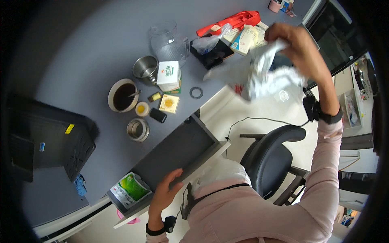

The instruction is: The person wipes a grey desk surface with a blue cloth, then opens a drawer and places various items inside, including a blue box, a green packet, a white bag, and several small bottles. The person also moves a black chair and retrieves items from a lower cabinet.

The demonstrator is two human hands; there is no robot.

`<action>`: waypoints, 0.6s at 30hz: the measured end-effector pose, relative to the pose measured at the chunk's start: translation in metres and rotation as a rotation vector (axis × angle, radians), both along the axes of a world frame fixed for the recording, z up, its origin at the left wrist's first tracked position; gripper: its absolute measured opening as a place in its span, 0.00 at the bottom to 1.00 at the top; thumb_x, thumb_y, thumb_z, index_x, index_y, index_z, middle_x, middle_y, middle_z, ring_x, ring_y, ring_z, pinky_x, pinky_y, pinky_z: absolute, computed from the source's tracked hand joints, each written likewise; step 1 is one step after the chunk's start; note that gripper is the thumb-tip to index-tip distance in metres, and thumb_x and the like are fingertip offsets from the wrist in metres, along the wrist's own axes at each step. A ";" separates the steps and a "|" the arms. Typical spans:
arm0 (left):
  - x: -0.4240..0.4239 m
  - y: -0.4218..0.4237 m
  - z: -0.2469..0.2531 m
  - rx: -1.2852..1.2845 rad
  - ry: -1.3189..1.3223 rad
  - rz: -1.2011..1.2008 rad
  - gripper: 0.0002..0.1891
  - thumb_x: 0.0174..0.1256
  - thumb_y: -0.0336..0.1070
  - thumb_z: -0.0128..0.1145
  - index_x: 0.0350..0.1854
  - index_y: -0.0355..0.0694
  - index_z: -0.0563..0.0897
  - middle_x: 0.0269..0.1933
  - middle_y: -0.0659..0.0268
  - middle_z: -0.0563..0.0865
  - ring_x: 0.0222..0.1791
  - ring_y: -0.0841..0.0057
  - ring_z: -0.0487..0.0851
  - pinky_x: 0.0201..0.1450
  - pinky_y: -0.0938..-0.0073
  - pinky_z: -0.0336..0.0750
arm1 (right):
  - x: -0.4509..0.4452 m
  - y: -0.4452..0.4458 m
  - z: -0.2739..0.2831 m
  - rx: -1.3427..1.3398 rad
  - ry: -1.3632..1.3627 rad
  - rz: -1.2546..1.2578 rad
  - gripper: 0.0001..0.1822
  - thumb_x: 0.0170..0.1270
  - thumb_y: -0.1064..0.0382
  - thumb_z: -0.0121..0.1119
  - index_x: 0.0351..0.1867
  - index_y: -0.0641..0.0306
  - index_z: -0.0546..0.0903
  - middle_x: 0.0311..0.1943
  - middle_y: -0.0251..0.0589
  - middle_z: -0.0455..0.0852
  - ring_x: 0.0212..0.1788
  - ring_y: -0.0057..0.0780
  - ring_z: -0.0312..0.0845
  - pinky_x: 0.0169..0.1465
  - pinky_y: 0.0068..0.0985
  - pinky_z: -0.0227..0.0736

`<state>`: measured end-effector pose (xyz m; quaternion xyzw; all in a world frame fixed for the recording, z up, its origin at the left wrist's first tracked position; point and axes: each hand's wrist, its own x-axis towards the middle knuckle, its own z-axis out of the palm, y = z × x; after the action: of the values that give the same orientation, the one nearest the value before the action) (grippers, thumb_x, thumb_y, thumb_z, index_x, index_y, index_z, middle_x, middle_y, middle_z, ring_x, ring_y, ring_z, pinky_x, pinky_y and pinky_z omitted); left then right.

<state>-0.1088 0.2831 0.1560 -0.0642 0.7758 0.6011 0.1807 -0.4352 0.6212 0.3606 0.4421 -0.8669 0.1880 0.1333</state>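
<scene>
High at the right, my right hand (287,45) grips a silvery plastic bag (263,73), blurred and hanging past the desk edge. My left hand (165,193) is over the front of a pulled-out drawer (179,145), fingers apart and holding nothing. In the drawer's left end lies a green and white packet (130,189) that bears writing. On the desk stand a bowl of dark liquid (123,96) with a spoon in it, a steel cup (146,70), a small white carton (168,74) and a clear glass pitcher (168,45).
A black office chair (270,158) stands at the right, with a cable (258,118) nearby. Nearer the drawer are a metal-rimmed jar (138,130), a small yellow box (169,103) and a black ring (196,92). A black bin (57,139) sits left; a red strap (234,22) lies farther back.
</scene>
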 end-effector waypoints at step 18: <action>0.020 -0.056 -0.051 1.014 -0.021 0.694 0.17 0.63 0.19 0.55 0.54 0.34 0.74 0.53 0.53 0.80 0.52 0.65 0.82 0.56 0.64 0.80 | 0.177 -0.165 -0.057 -0.153 -0.459 0.495 0.29 0.51 0.52 0.71 0.51 0.64 0.77 0.50 0.43 0.79 0.53 0.42 0.75 0.57 0.35 0.68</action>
<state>-0.0883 0.2276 0.1047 -0.2250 0.3255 0.9183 -0.0100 -0.2587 0.4559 0.3040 0.5737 -0.7243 0.3735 -0.0820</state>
